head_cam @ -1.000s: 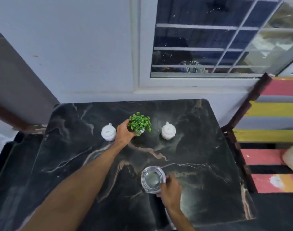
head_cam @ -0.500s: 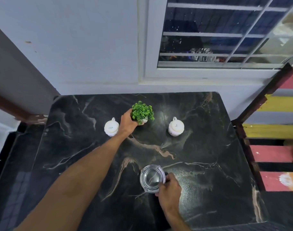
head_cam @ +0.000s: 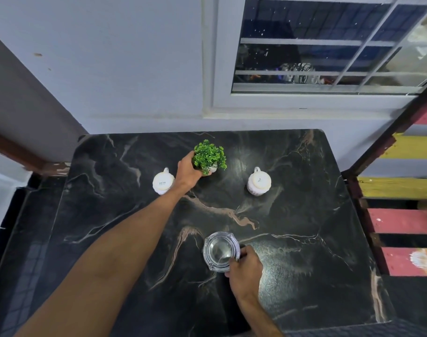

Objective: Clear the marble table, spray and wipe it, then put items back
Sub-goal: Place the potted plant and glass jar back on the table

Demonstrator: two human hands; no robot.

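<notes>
One small potted plant (head_cam: 209, 156) stands upright, foliage pointing up, at the far middle of the dark veined marble desk (head_cam: 304, 239); the left hand (head_cam: 188, 171) is closed around its pot. Two white mugs flank it, apart from it: the left mug (head_cam: 162, 182) has its handle toward the wall, and the right mug (head_cam: 258, 182) likewise. One glass ashtray (head_cam: 221, 251) lies flat near the front edge, the right hand (head_cam: 245, 269) pinching its rim. A grey wall (head_cam: 110, 57) and barred window (head_cam: 329, 45) stand behind; a striped bench (head_cam: 407, 186) sits to the right.
</notes>
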